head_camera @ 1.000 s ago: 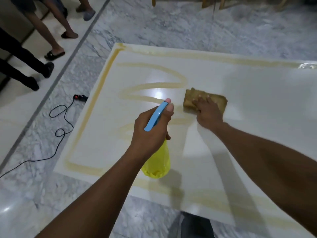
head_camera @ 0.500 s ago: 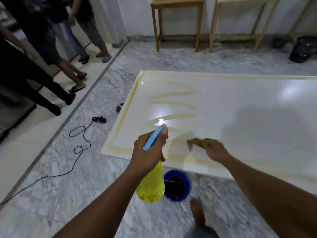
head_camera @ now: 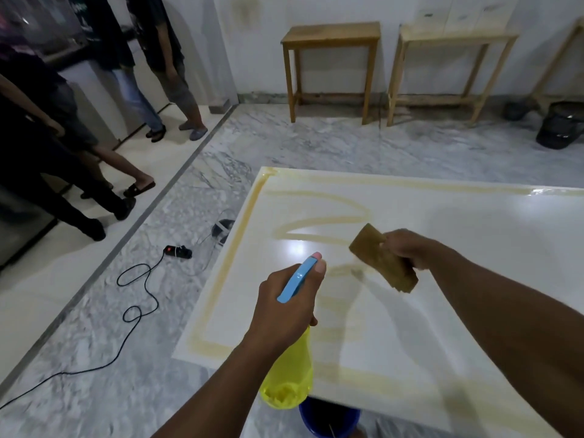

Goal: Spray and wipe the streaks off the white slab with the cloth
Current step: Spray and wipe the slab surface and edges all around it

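While the cloth (head_camera: 382, 260) was lying low at the slab's near edge 0.5 s ago, the right hand (head_camera: 407, 249) is now gripping it clear of the white slab (head_camera: 474, 279), fingers curled round its right end, the brown pad hanging tilted above the surface. The view is also taking in more of the far wall (head_camera: 259, 42) than before.

People (head_camera: 47, 121) are standing at the far left, overlapping and cut off, so their number is unclear. 1 black cable (head_camera: 139, 298) is looping across the marble floor (head_camera: 94, 374) to 1 power strip (head_camera: 178, 251). 1 left hand (head_camera: 284, 308) is wrapping round the blue head of 1 yellow spray bottle (head_camera: 289, 384), holding it over the slab's near left corner. 1 blue bucket (head_camera: 328, 420) is sitting on the floor just below the bottle.

Yellow-brown streaks (head_camera: 319, 222) are running along the slab's left, far and near borders and curling across its left part. 2 wooden tables (head_camera: 331, 33) are standing against the far wall, and 1 black bucket (head_camera: 561, 124) is sitting at the far right.
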Action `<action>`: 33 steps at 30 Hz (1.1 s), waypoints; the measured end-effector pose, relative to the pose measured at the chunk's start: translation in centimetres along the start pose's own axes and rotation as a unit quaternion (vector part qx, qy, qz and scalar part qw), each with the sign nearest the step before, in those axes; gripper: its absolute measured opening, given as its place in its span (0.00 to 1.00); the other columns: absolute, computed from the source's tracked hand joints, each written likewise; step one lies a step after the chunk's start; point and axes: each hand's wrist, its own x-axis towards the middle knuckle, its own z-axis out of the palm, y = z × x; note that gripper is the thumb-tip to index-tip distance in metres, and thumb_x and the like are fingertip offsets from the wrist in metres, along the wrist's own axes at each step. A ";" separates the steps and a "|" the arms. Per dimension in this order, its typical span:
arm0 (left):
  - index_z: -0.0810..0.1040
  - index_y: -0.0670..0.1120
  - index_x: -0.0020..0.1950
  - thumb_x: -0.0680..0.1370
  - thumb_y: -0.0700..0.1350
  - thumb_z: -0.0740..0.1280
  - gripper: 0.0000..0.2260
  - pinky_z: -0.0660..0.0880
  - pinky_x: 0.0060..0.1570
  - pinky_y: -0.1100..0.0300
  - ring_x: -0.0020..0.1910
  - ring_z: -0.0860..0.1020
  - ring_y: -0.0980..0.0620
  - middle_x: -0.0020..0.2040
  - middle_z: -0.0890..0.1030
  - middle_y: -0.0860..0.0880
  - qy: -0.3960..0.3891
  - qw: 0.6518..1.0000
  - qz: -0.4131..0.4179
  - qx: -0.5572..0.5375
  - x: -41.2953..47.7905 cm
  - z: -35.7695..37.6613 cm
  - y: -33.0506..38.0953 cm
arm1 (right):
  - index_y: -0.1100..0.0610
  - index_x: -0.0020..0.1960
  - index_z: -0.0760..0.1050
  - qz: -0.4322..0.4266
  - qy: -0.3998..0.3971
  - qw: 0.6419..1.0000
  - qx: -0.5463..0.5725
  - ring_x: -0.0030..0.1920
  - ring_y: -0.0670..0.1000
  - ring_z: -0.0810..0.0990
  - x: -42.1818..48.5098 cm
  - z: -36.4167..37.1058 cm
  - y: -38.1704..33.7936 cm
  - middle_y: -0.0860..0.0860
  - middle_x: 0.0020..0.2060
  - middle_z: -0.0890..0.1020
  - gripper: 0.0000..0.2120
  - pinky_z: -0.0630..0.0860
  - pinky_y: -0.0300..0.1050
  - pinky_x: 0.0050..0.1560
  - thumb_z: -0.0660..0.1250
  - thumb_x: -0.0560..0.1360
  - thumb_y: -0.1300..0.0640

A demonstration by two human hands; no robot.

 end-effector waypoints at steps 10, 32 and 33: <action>0.84 0.77 0.48 0.78 0.62 0.68 0.07 0.79 0.33 0.62 0.35 0.79 0.34 0.44 0.78 0.31 0.026 0.999 0.005 -0.036 15.6 4.1 -2.0 | 0.53 0.59 0.73 -0.140 0.141 0.920 -0.337 0.44 0.57 0.73 22.2 -6.4 -7.5 0.58 0.53 0.79 0.12 0.68 0.48 0.44 0.56 0.79 0.61; 0.85 0.74 0.52 0.75 0.68 0.66 0.10 0.83 0.36 0.47 0.32 0.82 0.41 0.47 0.80 0.32 0.004 0.999 -0.037 0.000 11.6 2.2 -5.8 | 0.39 0.77 0.60 -0.236 0.063 0.910 -0.335 0.81 0.53 0.46 13.2 6.6 7.1 0.45 0.80 0.55 0.29 0.42 0.59 0.77 0.49 0.76 0.41; 0.85 0.72 0.52 0.75 0.68 0.66 0.11 0.83 0.36 0.48 0.32 0.82 0.40 0.47 0.80 0.32 0.005 0.999 -0.033 0.000 10.4 1.6 -5.8 | 0.38 0.77 0.60 -0.235 0.061 0.911 -0.334 0.81 0.53 0.46 11.1 7.9 8.0 0.44 0.80 0.54 0.29 0.42 0.59 0.77 0.48 0.76 0.40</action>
